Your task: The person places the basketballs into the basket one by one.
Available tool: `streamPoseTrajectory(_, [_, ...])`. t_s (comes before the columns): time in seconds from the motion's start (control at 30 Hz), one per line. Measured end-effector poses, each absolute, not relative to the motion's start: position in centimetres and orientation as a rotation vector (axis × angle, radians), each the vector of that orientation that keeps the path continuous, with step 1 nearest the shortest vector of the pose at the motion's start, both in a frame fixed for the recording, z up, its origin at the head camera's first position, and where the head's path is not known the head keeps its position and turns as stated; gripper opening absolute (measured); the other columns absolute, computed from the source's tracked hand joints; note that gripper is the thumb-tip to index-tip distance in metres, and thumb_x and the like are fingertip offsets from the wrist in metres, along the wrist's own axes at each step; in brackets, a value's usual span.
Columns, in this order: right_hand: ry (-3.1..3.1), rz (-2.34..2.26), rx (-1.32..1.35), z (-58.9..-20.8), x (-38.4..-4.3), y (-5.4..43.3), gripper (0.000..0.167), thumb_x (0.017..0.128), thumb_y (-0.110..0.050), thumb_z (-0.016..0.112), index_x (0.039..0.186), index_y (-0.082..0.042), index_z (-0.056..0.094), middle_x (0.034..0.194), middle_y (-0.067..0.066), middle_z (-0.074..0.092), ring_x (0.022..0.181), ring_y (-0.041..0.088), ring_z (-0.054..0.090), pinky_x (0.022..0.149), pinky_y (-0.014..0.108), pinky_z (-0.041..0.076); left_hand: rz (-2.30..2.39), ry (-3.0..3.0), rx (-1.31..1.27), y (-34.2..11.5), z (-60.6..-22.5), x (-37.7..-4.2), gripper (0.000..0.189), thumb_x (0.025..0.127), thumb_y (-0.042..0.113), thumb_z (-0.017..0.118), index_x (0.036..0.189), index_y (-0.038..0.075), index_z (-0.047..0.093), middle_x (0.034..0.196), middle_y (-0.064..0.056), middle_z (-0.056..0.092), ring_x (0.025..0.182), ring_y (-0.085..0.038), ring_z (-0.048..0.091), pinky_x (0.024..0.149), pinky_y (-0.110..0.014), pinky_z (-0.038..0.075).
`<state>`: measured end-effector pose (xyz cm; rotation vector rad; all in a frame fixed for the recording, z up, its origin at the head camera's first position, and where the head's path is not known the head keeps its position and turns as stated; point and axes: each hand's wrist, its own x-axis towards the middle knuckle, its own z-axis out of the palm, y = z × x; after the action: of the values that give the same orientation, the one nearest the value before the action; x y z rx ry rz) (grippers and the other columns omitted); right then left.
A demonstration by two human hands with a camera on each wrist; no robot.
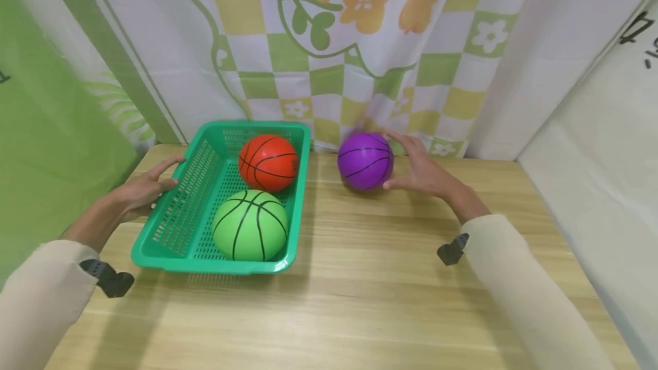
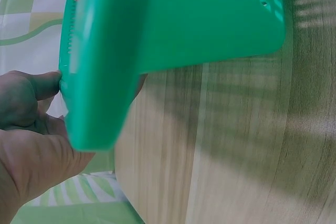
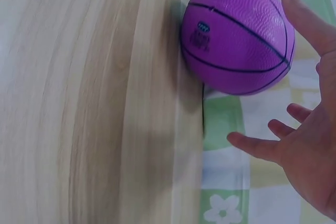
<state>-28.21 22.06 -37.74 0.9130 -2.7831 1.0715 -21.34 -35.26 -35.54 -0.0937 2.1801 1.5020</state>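
My left hand [image 1: 141,192] is at the left rim of a green plastic basket [image 1: 303,198], holding its edge. In the left wrist view the thumb meets the basket's edge, and the rim hides most of the other fingers. Inside the basket sit a red ball [image 1: 268,163] at the back and a light green ball [image 1: 250,225] in front, both with black basketball lines. To the right, a purple ball [image 1: 365,161] rests on the table beside the curtain. My right hand [image 1: 418,169] is spread at its right side, fingers and thumb apart around it.
The wooden table [image 1: 370,290] reaches back to a checked curtain [image 1: 329,81] with flower prints. Green cloth [image 1: 46,130] hangs at the left and a white panel [image 1: 606,147] stands at the right. The basket stands close to the table's back edge.
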Motion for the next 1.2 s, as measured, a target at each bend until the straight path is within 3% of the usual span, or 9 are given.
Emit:
streamPoseTrajectory(0.2, [-2.863,1.292,0.792,-38.5,-28.2,23.3,0.110,0.081,-0.022,0.085,0.162,-0.018,0.011,0.160,0.023,0.010,0.140,0.047,0.023,0.096,0.067,0.042,1.517,2.174,-0.104,-35.3,-35.8,-21.3,0.063,0.112,0.021,0.030,0.161,0.035,-0.006,0.103,-0.017,0.057,0.085,-0.027,0.065,0.072,-0.050,0.057])
streamPoseTrajectory(0.33, [-2.854,1.363,0.747,-39.3,-28.7,23.8,0.111,0.083,-0.020,0.084,0.162,-0.018,0.006,0.160,0.026,0.010,0.141,0.050,0.022,0.103,0.069,0.033,1.539,2.159,-0.106,-35.3,-35.8,-21.1,0.062,0.112,0.020,0.030,0.161,0.034,-0.006,0.102,-0.016,0.058,0.084,-0.025,0.065,0.072,-0.048,0.058])
streamPoseTrajectory(0.43, [-2.840,1.408,0.727,-39.8,-29.0,24.0,0.112,0.083,-0.018,0.082,0.162,-0.017,0.004,0.159,0.029,0.012,0.140,0.053,0.022,0.107,0.070,0.025,1.531,2.165,-0.106,-35.3,-35.8,-21.1,0.063,0.112,0.020,0.030,0.161,0.034,-0.006,0.092,-0.012,0.056,0.079,-0.022,0.064,0.069,-0.045,0.057])
streamPoseTrajectory(0.87, [-2.805,1.552,0.700,-41.3,-29.9,22.8,0.109,0.082,-0.018,0.082,0.162,-0.017,0.007,0.159,0.028,0.012,0.139,0.054,0.023,0.107,0.071,0.024,1.529,2.173,-0.099,-35.4,-35.5,-21.0,0.062,0.112,0.020,0.030,0.161,0.032,-0.005,0.108,-0.019,0.058,0.089,-0.029,0.066,0.075,-0.051,0.057])
streamPoseTrajectory(1.13, [-2.769,1.582,0.729,-41.3,-30.1,21.7,0.108,0.082,-0.018,0.081,0.162,-0.018,0.007,0.161,0.025,0.012,0.140,0.053,0.024,0.108,0.071,0.022,1.530,2.173,-0.102,-35.4,-35.7,-21.1,0.063,0.112,0.020,0.032,0.161,0.034,-0.004,0.093,-0.014,0.056,0.078,-0.024,0.064,0.068,-0.046,0.057])
streamPoseTrajectory(1.2, [-2.755,1.591,0.731,-41.2,-30.2,21.4,0.108,0.082,-0.019,0.081,0.162,-0.019,0.009,0.161,0.022,0.014,0.140,0.051,0.025,0.108,0.070,0.022,1.534,2.175,-0.100,-35.4,-35.7,-21.2,0.063,0.112,0.020,0.032,0.161,0.034,-0.004,0.100,-0.016,0.057,0.083,-0.026,0.065,0.070,-0.048,0.057])
